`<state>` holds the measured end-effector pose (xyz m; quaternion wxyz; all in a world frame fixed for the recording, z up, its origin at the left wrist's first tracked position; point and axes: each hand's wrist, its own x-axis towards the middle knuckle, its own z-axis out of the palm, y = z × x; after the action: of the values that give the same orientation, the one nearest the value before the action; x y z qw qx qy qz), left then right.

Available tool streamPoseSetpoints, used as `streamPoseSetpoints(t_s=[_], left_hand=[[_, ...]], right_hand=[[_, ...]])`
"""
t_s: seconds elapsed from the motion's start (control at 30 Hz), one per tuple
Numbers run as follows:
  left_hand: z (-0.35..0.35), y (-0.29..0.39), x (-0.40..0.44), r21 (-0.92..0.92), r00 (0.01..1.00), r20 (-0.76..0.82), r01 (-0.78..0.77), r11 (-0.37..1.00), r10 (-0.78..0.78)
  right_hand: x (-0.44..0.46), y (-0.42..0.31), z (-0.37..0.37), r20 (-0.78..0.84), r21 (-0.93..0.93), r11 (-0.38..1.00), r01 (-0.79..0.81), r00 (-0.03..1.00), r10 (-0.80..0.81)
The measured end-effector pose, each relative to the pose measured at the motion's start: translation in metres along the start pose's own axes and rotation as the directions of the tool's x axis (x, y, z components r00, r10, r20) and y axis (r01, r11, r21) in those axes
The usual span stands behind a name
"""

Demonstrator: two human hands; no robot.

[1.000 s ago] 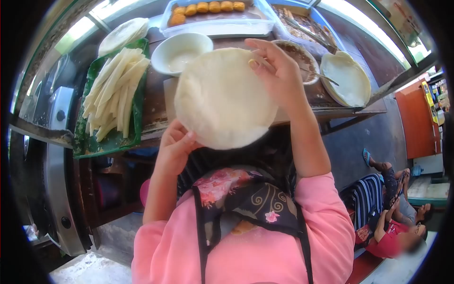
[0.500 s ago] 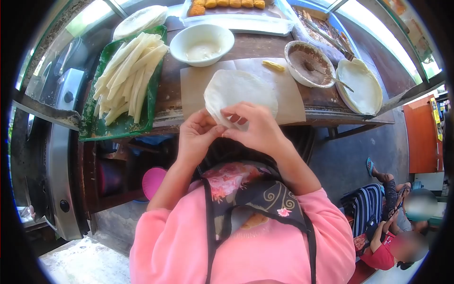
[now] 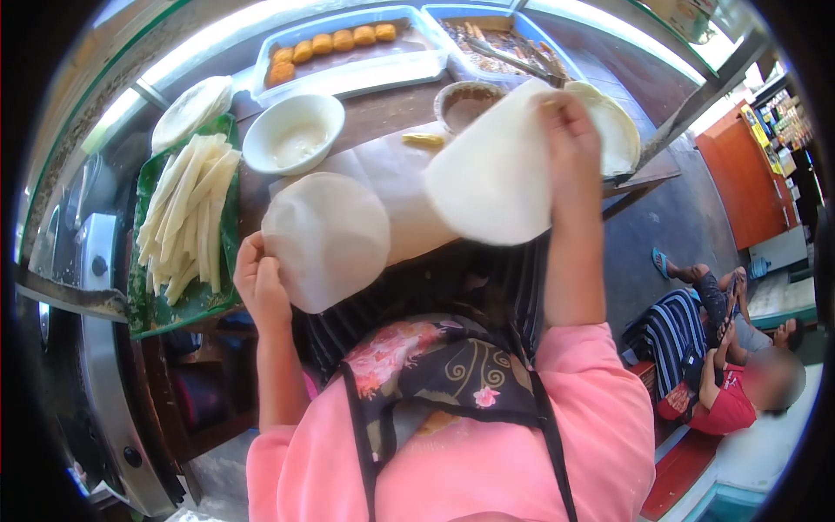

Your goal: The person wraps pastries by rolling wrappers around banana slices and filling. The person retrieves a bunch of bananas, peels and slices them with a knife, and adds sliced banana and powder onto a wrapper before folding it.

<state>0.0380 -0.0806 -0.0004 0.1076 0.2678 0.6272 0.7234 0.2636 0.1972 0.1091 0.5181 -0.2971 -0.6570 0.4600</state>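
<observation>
My left hand (image 3: 263, 283) pinches the left edge of a thin, round, translucent wrapper (image 3: 330, 235), which hangs just off the table's front edge. A second, whiter round wrapper (image 3: 491, 178) hangs from my right hand (image 3: 570, 130), gripped at its upper right edge and slightly blurred by motion. It partly hides a bowl of brown paste (image 3: 465, 103). Under both wrappers lies a sheet of brown paper (image 3: 404, 196), with a small yellow strip (image 3: 423, 139) on it. Right behind my right hand is a stack of round wrappers (image 3: 613, 130).
A green tray (image 3: 143, 300) of rolled pale sticks (image 3: 183, 217) stands at the left, beside a white bowl (image 3: 296, 130) with whitish liquid. Behind are a tub (image 3: 348, 83) of golden rolls and a blue tub (image 3: 504, 43) with tongs. Seated people (image 3: 722, 383) are at right.
My hands, together at one wrapper before, are now wide apart, each with a wrapper. The right hand has moved right and up, the left hand left. The view has shifted.
</observation>
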Motion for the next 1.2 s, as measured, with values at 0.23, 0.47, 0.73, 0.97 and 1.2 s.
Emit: streamPoseSetpoints(t_s=[0.23,0.47,0.73,0.97,1.2], left_hand=[[0.002,-0.007,0.026,0.125,0.995,0.095,0.026,0.992,-0.038],[0.067,0.038,0.036,-0.354,0.943,0.287,0.268,0.896,-0.168],[0.056,0.027,0.033,-0.332,0.958,0.191,0.267,0.905,-0.212],[0.017,-0.017,0.028,0.125,0.99,0.132,0.024,0.992,-0.04],[0.018,-0.021,0.036,0.065,0.987,0.149,0.055,0.996,-0.065]], right_hand=[[0.118,0.022,-0.158,-0.155,-0.735,0.665,0.132,0.922,-0.354],[0.076,0.018,-0.089,0.129,-0.683,0.663,0.305,0.945,-0.302],[0.006,0.054,0.088,0.762,-0.575,0.397,0.715,0.645,-0.057],[-0.002,0.081,0.117,0.73,-0.663,0.202,0.721,0.682,-0.035],[0.003,0.095,0.121,0.736,-0.673,0.104,0.732,0.677,0.001]])
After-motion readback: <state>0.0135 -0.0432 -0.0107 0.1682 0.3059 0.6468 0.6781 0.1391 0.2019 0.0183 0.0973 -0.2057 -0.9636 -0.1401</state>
